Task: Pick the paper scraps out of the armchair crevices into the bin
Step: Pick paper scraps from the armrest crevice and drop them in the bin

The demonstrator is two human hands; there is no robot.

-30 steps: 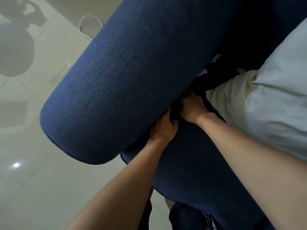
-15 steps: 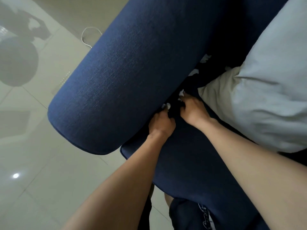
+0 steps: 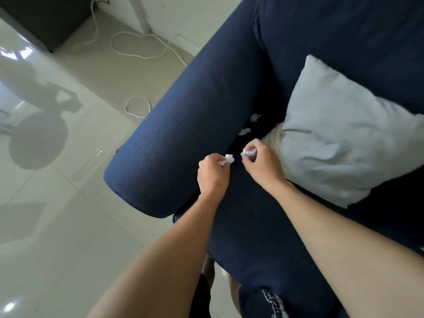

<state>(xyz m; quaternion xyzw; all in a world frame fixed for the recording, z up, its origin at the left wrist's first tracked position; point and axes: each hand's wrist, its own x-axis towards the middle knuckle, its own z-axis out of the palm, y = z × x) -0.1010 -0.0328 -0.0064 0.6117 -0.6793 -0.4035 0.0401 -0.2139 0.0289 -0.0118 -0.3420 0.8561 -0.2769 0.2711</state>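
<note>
**Both hands loaded, bin out of view**

Taking the armrest (image 3: 183, 125) of the navy armchair as landmark, left to right: off its outer side, glossy floor tiles (image 3: 57, 226) with a white cable (image 3: 137, 106) looping near the rest; no bin anywhere in frame, so the carry direction cannot be read from here.

At the armrest's inner front edge, left hand (image 3: 213, 173) curled closed, fingers pinching a crumpled white paper scrap (image 3: 227, 159) that pokes out toward the crevice. Just beside it, farther from the armrest, right hand (image 3: 261, 164) likewise closed, thumb and forefinger pressed on a second scrap (image 3: 249, 153); possibly tissue rather than paper, hard to tell at this sharpness. Both held just above the seat cushion (image 3: 252, 226), apart from each other.

Farther back along the armrest's inner seam, two more scraps (image 3: 245, 131) lodged in the crevice, strung along the seam line, beyond both hands, roughly as near to either. Right of those, a grey pillow (image 3: 344, 138) leaning on the backrest.
</note>
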